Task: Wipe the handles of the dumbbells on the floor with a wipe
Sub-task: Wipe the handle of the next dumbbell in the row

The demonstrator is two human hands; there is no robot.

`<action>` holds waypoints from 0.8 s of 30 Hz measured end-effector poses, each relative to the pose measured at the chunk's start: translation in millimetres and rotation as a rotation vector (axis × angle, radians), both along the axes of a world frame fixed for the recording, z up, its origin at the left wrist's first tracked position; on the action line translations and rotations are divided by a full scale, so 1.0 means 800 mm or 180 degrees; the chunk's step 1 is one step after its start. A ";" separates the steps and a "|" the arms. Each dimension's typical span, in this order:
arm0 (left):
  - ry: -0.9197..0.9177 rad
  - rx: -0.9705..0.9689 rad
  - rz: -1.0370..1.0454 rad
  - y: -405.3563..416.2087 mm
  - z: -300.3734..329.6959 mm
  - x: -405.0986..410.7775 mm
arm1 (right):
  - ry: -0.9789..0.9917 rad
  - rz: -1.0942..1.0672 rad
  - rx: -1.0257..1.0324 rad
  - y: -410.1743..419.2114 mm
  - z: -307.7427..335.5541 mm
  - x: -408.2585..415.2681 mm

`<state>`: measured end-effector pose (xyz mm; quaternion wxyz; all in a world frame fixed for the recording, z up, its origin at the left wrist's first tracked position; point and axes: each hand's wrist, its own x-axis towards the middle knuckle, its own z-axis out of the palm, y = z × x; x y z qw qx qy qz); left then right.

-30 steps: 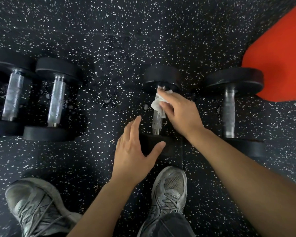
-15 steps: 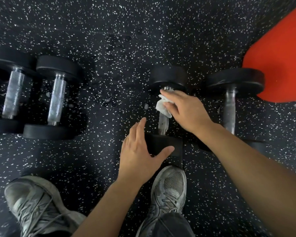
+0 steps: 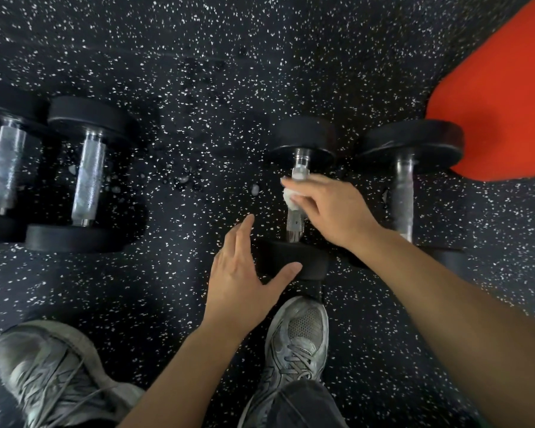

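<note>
Black rubber floor (image 3: 198, 72) flecked all over with small white specks, filling nearly the whole view. Faint seam line running across the upper part. A few pale wet-looking blots (image 3: 183, 180) near the middle, just left of centre. Bright orange-red mat (image 3: 501, 112) lying at the upper right, its curved edge cutting into the dark surface and running off the frame. Dim, even lighting, with soft dark shadows pooling at the left. No walls, windows or furniture in view.

Dumbbells (image 3: 87, 177): four
Wipe (image 3: 292, 201): one
Hands (image 3: 244, 273): two
Shoes (image 3: 300, 344): two
Red mat (image 3: 501, 97): one
</note>
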<state>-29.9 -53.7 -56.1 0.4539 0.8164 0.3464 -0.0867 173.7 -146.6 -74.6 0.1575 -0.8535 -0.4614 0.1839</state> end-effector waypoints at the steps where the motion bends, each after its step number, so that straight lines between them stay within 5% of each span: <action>1: -0.0001 0.0029 -0.0035 0.001 0.000 0.001 | 0.0177 0.0139 -0.0051 -0.003 0.002 -0.002; 5: -0.0022 0.0073 -0.0143 0.009 -0.002 0.000 | 0.0837 0.0728 -0.0446 -0.007 0.013 -0.001; 11: 0.0082 0.0154 -0.0010 0.033 -0.007 -0.023 | 0.0329 -0.0422 0.0279 0.007 -0.005 0.005; 19: -0.0024 0.0504 0.0008 0.046 0.004 -0.028 | 0.0814 0.1034 -0.0072 0.029 -0.001 -0.019; 24: -0.0083 0.0689 -0.0145 0.039 0.007 -0.006 | 0.0548 -0.0199 0.0547 0.056 -0.014 -0.015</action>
